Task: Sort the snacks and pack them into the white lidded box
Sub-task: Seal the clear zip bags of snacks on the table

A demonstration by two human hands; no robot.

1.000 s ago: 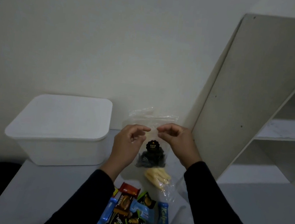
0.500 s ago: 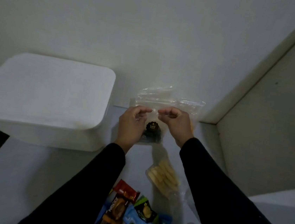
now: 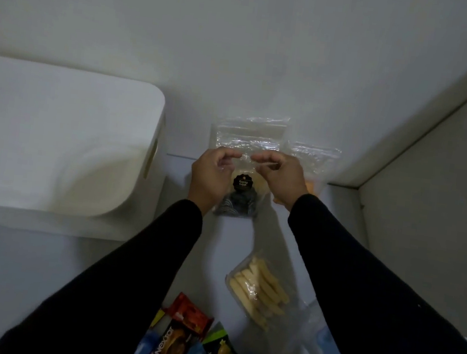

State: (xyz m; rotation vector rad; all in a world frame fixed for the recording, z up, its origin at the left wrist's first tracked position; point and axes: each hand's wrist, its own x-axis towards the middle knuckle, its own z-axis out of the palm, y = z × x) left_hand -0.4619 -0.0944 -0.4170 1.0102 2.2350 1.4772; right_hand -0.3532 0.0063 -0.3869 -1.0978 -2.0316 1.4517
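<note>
Both my hands, left (image 3: 212, 174) and right (image 3: 280, 179), pinch the bag (image 3: 245, 160) top. Thin plastic; may slip. Box (image 3: 56, 139) lid shut.

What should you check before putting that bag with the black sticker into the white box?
1. Both hands hold the clear bag: ok, left hand and right hand pinch its top.
2. Bag sealed: cannot tell.
3. White box open: not ok, lid is on.
4. A hand free for the lid: not ok.
5. Other snacks clear of the path: ok, the pale stick pack and wrapped snacks lie nearer the person.
</note>
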